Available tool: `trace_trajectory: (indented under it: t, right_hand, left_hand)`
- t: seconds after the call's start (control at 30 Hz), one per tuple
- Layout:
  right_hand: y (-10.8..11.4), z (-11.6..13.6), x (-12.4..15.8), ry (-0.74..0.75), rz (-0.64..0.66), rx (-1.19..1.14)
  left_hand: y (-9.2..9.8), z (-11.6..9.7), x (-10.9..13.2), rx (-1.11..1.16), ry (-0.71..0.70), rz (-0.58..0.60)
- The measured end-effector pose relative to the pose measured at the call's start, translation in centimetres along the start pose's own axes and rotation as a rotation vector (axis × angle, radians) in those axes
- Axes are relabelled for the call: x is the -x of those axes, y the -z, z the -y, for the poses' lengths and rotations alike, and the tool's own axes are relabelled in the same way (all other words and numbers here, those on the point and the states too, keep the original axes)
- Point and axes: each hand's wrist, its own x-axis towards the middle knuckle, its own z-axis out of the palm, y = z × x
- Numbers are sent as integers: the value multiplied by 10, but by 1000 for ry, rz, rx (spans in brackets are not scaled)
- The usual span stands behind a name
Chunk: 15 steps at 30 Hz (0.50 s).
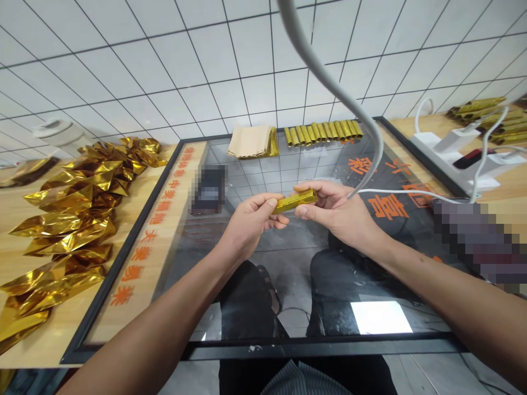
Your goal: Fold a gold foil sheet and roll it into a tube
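Observation:
A small gold foil tube (294,202) is held level above the middle of the glass tabletop (263,247). My left hand (257,216) pinches its left end between thumb and fingers. At its right end, my right hand (327,206) grips it with the thumb below and the fingers above. Behind my hands, near the wall, lies a stack of beige paper with gold foil sheets (249,141). To the right of that stack, several gold tubes (323,133) lie side by side in a row.
Folded gold foil pieces (78,203) are heaped on the left. A white power strip (453,164) with cables and more gold rolls (486,118) are at the right. A thick white cable (329,82) hangs in front. Blurred dark objects lie on both sides.

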Motion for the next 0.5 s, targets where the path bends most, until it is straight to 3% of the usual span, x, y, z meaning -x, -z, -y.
trace_trajectory:
  t: [0.2,0.5]
  right_hand:
    - [1,-3,0,-3,4,11]
    - [-4,2,5,24,28,94]
  left_hand:
    - [-3,-1,6,-539,-343,32]
    - [0,1,5,-653,-430,31]
